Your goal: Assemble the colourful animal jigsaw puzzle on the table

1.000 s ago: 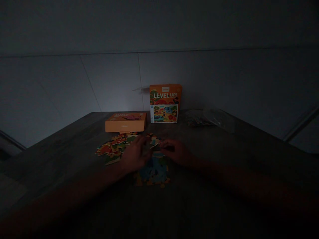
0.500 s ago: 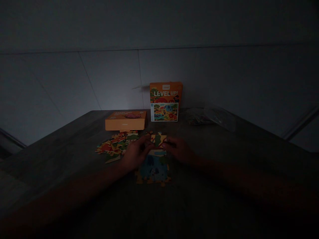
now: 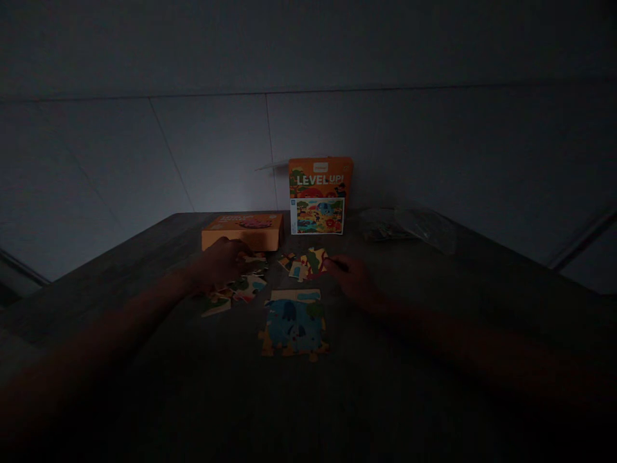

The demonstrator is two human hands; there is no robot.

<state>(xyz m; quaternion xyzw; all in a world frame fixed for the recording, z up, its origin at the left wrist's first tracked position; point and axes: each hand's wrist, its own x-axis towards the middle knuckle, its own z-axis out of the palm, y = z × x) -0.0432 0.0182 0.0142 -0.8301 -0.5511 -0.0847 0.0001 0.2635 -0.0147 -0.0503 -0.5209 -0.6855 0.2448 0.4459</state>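
Elephant puzzle [image 3: 295, 325]: on the table [image 3: 159, 249].
Left hand [image 3: 220, 262]: at the piece pile [image 3: 249, 287], beyond puzzle's left; fingers' opening, I cannot tell.
Right hand [image 3: 354, 280]: beyond puzzle's right, fingers almost together at green-red piece [image 3: 314, 262]; holding, I cannot tell.

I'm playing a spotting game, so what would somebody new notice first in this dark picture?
Probably the upright orange cardboard box marked "LEVEL UP!", standing at the back of the table, near the middle. Next might come the flat blue patch of joined puzzle pieces, nearer the viewer. Then perhaps the bare left hand, over the heap of colourful loose pieces on the left.
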